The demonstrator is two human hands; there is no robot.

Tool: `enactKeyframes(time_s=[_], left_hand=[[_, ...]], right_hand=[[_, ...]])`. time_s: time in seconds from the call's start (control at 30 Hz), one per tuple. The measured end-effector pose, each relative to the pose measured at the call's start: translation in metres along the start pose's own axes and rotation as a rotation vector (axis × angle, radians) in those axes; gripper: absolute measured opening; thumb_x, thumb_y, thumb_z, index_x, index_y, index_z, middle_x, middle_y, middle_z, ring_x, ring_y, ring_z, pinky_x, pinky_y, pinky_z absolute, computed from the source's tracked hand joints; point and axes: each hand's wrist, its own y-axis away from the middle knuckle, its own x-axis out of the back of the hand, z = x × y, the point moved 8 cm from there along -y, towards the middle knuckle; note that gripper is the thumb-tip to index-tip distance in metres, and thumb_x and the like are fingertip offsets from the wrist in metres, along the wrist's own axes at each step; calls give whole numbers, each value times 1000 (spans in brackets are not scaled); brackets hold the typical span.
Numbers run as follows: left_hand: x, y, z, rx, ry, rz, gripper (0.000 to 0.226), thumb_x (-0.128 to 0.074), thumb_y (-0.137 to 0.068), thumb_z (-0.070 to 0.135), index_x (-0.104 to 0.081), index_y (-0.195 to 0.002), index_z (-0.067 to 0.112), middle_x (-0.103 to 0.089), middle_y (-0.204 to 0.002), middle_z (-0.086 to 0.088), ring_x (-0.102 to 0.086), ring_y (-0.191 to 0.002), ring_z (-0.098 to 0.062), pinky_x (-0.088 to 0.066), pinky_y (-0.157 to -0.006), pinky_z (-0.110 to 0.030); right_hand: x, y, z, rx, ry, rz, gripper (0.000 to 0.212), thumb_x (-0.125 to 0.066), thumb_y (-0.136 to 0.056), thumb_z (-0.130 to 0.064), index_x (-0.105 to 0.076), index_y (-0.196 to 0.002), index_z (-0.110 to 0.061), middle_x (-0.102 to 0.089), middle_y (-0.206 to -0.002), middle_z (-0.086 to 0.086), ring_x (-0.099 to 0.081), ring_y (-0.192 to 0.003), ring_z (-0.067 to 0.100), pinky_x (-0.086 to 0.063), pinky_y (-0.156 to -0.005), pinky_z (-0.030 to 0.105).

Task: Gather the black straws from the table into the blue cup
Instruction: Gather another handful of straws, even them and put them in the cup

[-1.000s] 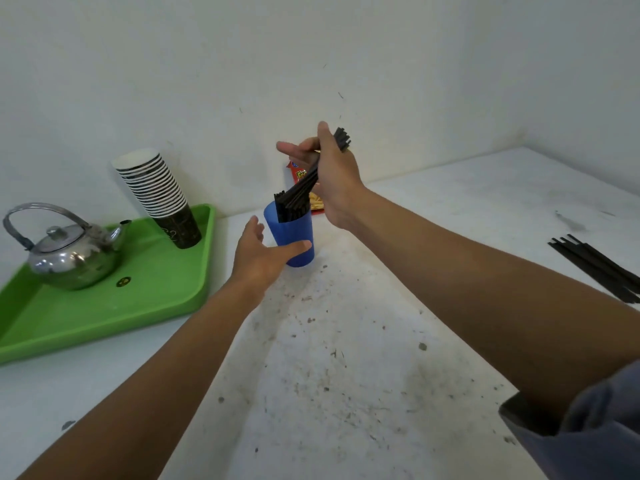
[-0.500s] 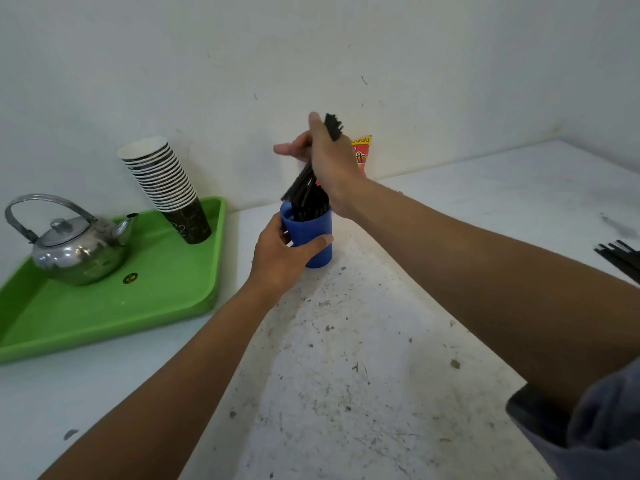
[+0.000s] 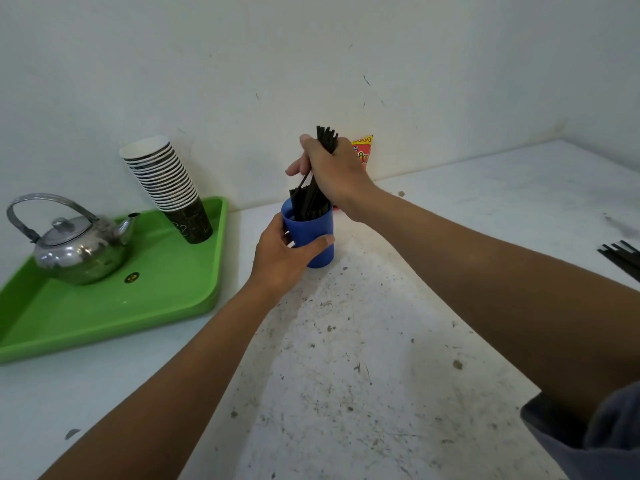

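Note:
The blue cup (image 3: 313,230) stands upright on the white table, near the back wall. My left hand (image 3: 282,258) grips its near side, thumb across the front. My right hand (image 3: 330,171) is closed round a bundle of black straws (image 3: 308,202) above the cup. Their lower ends are inside the cup and their tops stick out above my fist. Several more black straws (image 3: 621,256) lie flat on the table at the far right edge of the view.
A green tray (image 3: 145,306) at the left holds a steel kettle (image 3: 78,251) and a leaning stack of paper cups (image 3: 166,181). A red and yellow snack packet (image 3: 363,154) leans on the wall behind my right hand. The table top (image 3: 346,375) is scuffed and speckled.
My left hand has closed round the blue cup. My right hand has turned the straw bundle more upright and lowered it deeper into the cup.

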Motion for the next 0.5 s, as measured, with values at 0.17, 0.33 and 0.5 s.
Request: enactKeyframes(time_s=[0.17,0.33,0.5], left_hand=[[-1,0,1,-11,7,-7,73,-89,-76,35,-53,-139,26,-67,-130,6,-64,-118,-16,-58,-96,-36],[-1,0,0,-17,4,-8,74,-88,-77,37,-52,-140,26,-64,-135,6,-62,-121,-15,-56,-99,-37],[-1,0,0,-29,27,-8,71,-89,-76,35,-54,-138,26,-66,-131,8,-63,-118,-13,-57,-95,-31]], right_hand=[[-1,4,3,69,64,39,66,-46,-102,-46,-62,-43,-20,-70,-56,-2,-73,-71,14,-55,-79,31],[-21,4,14,92,246,-111,42,-52,-101,-41,-76,-77,-18,-69,-77,-8,-64,-73,5,-51,-72,19],[-24,6,23,40,46,-203,50,-64,-91,-51,-58,-131,-21,-66,-107,-6,-63,-105,9,-49,-94,27]])
